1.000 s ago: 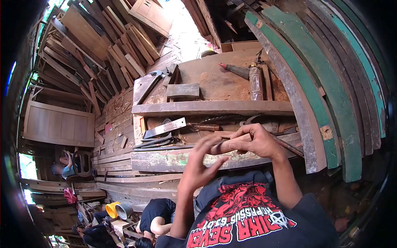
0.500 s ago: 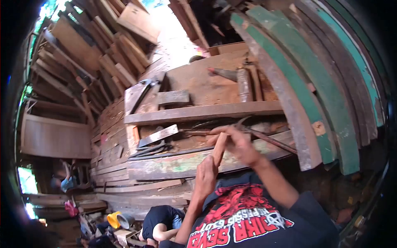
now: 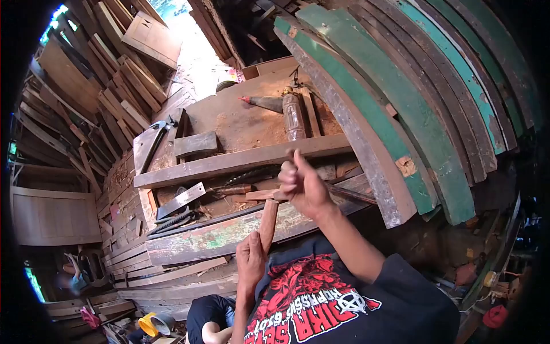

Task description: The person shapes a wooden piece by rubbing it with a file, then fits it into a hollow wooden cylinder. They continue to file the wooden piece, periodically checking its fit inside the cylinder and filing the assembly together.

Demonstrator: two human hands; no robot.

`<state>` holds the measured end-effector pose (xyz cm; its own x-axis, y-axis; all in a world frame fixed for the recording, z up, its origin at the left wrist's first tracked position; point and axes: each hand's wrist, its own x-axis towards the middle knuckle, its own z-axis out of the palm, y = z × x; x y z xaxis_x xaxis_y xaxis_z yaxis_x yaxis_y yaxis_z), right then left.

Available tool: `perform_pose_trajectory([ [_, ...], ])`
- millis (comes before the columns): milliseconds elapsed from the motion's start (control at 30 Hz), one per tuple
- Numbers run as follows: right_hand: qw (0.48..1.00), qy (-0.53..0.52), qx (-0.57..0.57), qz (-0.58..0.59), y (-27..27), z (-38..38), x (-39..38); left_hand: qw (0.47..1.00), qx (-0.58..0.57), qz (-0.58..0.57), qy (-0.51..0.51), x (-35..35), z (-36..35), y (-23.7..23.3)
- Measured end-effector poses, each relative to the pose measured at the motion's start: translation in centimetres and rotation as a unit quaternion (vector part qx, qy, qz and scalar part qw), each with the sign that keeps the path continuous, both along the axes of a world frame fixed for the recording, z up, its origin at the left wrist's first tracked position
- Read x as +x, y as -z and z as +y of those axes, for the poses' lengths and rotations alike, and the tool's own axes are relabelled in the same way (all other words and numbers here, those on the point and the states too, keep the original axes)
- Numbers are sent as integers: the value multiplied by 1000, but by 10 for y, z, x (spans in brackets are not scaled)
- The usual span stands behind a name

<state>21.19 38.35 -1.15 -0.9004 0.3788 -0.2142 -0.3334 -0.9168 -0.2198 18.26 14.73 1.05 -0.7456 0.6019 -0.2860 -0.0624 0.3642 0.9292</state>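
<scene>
Left hand (image 3: 251, 258): you have it clamped round the wooden piece (image 3: 268, 223).
Right hand (image 3: 307, 186): curled near the piece's upper end; cannot tell if gripping anything.

Can't see the lower end of the wooden piece (image 3: 269, 221), the left hand (image 3: 251, 261) is wrapped over it. Right hand (image 3: 303, 186) is curled and kinda blurry, so no clue if there's anything inside. It also blocks the upper end of the dark rod (image 3: 354, 194) by the near edge of the table (image 3: 229, 129). The table's right end is hidden by green boards (image 3: 366, 120). Marks on the metal blade (image 3: 180, 200) are too tiny to read. Frame bottom chops off the shirt (image 3: 321, 292) and the other person (image 3: 203, 315).
</scene>
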Motion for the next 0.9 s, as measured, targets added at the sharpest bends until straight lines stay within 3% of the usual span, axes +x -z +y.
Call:
perform_pose_trajectory([
  [33, 995, -19, 42, -91, -18, -15, 5, 1000, 5, 0, -13, 1, 4, -2],
  [67, 995, -64, 71, -39, -1, -30, 6, 1000, -2, -7, -19, 1, 8, -6],
  [167, 982, -71, 165, -50, -17, -66, 8, 999, 27, 41, -8, 1, 14, 7],
  [267, 965, -131, 219, -56, -7, -67, 8, 999, 37, 20, -4, 9, 26, -5],
  [367, 975, -144, 165, -34, -6, -57, 6, 979, 14, 177, 96, 5, 23, 6],
  [533, 994, -99, 16, -41, -19, -26, 4, 965, -78, 179, 176, 9, 25, -20],
  [633, 999, -43, -18, -19, -12, 8, 7, 977, -45, 133, 163, 2, 6, -9],
  [767, 998, -51, -39, -16, -24, 16, 15, 996, 62, 59, 14, -6, 17, -14],
  [800, 997, -56, -42, -21, -22, 13, 14, 996, 63, 68, 15, -9, 19, -14],
  [900, 995, -75, -67, -24, -14, -2, 10, 968, 63, 196, 141, -11, 37, -30],
])
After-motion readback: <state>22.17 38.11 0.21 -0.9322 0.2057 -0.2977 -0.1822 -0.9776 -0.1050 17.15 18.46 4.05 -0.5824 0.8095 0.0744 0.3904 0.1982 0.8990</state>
